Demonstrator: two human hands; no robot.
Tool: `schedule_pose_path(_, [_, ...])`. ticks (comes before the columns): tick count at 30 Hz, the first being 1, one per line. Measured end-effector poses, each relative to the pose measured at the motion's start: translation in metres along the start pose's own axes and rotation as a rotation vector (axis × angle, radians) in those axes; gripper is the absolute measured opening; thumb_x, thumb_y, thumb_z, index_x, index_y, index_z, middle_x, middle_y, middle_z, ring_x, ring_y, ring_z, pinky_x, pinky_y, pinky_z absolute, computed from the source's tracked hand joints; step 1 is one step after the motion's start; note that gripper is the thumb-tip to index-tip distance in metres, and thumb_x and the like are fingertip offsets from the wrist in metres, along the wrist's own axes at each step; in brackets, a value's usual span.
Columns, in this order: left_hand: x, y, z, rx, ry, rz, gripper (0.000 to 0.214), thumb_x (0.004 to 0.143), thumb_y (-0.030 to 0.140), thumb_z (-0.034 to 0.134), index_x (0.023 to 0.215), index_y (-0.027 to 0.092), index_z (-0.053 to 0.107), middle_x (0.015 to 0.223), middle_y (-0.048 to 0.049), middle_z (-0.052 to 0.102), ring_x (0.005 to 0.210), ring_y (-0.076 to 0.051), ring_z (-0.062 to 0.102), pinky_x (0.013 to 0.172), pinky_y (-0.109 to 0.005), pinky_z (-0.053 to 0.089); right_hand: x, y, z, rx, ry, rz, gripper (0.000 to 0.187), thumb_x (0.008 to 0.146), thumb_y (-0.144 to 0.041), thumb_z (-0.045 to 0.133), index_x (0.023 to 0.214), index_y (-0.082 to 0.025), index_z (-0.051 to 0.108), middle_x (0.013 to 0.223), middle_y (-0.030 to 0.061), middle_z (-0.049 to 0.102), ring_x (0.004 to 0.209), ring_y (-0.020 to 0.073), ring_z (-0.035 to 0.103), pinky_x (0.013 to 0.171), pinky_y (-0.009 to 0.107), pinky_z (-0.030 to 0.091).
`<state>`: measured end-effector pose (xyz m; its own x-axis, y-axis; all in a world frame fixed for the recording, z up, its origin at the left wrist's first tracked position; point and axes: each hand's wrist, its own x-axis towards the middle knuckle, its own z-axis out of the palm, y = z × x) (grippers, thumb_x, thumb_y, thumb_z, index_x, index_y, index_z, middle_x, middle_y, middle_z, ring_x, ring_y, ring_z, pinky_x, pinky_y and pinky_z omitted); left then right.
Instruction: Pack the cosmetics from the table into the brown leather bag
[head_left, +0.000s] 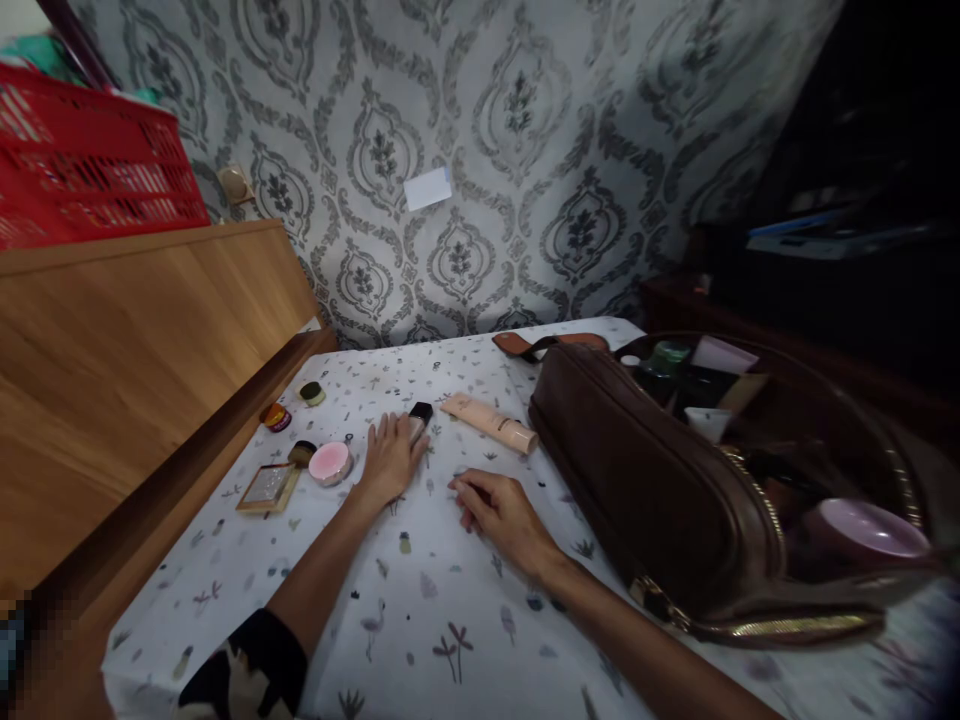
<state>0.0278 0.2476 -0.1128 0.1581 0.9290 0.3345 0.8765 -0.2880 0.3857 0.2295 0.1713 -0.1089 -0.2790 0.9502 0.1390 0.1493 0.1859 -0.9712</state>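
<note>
My left hand (pixel 390 462) rests over a small clear bottle with a black cap (pixel 422 410). The bottle lies between thumb and fingers, partly covered by them. My right hand (pixel 504 515) is loosely closed above the cloth, thumb against the curled fingers, and no object shows in it. Just beyond it lies a peach squeeze tube (pixel 487 420). Left of my left hand are a round pink compact (pixel 330 463), a small dark round jar (pixel 302 453) and a square palette with a clear lid (pixel 268 488).
A brown cosmetic bag (pixel 637 450), unzipped and full of tubes and jars, stands on the right. Two small pots, one amber (pixel 276 417) and one dark-lidded (pixel 311 393), sit far left on the patterned cloth (pixel 420 620). A wooden cabinet (pixel 150 330) borders the left.
</note>
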Motion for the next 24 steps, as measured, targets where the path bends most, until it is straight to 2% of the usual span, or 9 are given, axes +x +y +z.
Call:
schedule_pose_path(3, [-0.002,-0.003,0.006,0.009,-0.025,0.032,0.052,0.099,0.037,0.045,0.145,0.011,0.043,0.15,-0.0258,0.05,0.148,-0.036,0.038,0.119,-0.06,0.028,0.0,0.002,0.001,0.014,0.009,0.006,0.027,0.09,-0.036,0.047,0.073,-0.018,0.059,0.056,-0.0012,0.056,0.05,0.013,0.056,0.048,0.022,0.039])
schedule_pose_path(7, [-0.005,0.006,0.004,-0.02,-0.034,0.148,0.054,0.098,0.03,0.046,0.148,0.013,0.041,0.154,-0.0217,0.046,0.148,-0.03,0.039,0.12,-0.053,0.034,0.002,0.005,0.003,0.025,0.046,-0.011,0.025,0.09,-0.033,0.048,0.072,-0.018,0.058,0.059,-0.0014,0.057,0.05,0.0123,0.057,0.049,0.021,0.041])
schedule_pose_path(10, [-0.009,0.02,0.003,-0.08,-0.037,0.277,0.044,0.098,0.027,0.046,0.14,0.016,0.053,0.154,-0.0165,0.049,0.145,-0.027,0.044,0.12,-0.049,0.037,0.003,0.004,0.002,0.041,0.07,-0.02,0.024,0.09,-0.029,0.048,0.071,-0.018,0.057,0.062,-0.0017,0.058,0.049,0.0109,0.057,0.049,0.02,0.042])
schedule_pose_path(12, [-0.012,0.029,0.004,-0.145,-0.055,0.379,0.037,0.098,0.026,0.046,0.129,0.017,0.062,0.147,-0.0148,0.057,0.141,-0.026,0.048,0.118,-0.049,0.04,0.002,0.002,0.001,0.055,0.078,-0.024,0.025,0.091,-0.026,0.047,0.068,-0.019,0.054,0.06,-0.0029,0.055,0.047,0.0101,0.056,0.049,0.02,0.042])
schedule_pose_path(15, [-0.015,0.036,0.007,-0.239,-0.086,0.479,0.032,0.097,0.024,0.047,0.123,0.02,0.066,0.133,-0.0124,0.067,0.136,-0.026,0.053,0.115,-0.049,0.042,0.001,-0.001,-0.001,0.082,0.098,-0.03,0.026,0.092,-0.022,0.046,0.067,-0.019,0.052,0.06,-0.004,0.053,0.046,0.0096,0.055,0.048,0.019,0.042])
schedule_pose_path(17, [-0.016,0.036,0.007,-0.286,-0.079,0.475,0.033,0.097,0.024,0.047,0.125,0.021,0.064,0.135,-0.0121,0.065,0.133,-0.025,0.055,0.114,-0.048,0.043,0.0,-0.002,-0.001,0.099,0.116,-0.021,0.026,0.092,-0.02,0.046,0.067,-0.019,0.051,0.06,-0.0041,0.053,0.047,0.0097,0.055,0.048,0.019,0.042])
schedule_pose_path(21, [-0.017,0.033,0.008,-0.243,-0.029,0.334,0.042,0.097,0.032,0.048,0.138,0.021,0.053,0.146,-0.0136,0.054,0.138,-0.027,0.049,0.115,-0.049,0.041,0.0,-0.003,0.0,0.078,0.134,-0.002,0.026,0.092,-0.014,0.047,0.067,-0.019,0.051,0.06,-0.0048,0.052,0.047,0.0093,0.056,0.048,0.018,0.041])
schedule_pose_path(24, [-0.02,0.039,0.004,-0.104,-0.012,0.238,0.047,0.096,0.042,0.048,0.137,0.021,0.052,0.135,-0.0143,0.058,0.127,-0.031,0.056,0.106,-0.052,0.048,0.0,-0.003,0.001,0.047,0.125,0.008,0.027,0.093,-0.013,0.048,0.066,-0.019,0.049,0.057,-0.0055,0.051,0.047,0.0091,0.055,0.048,0.017,0.04])
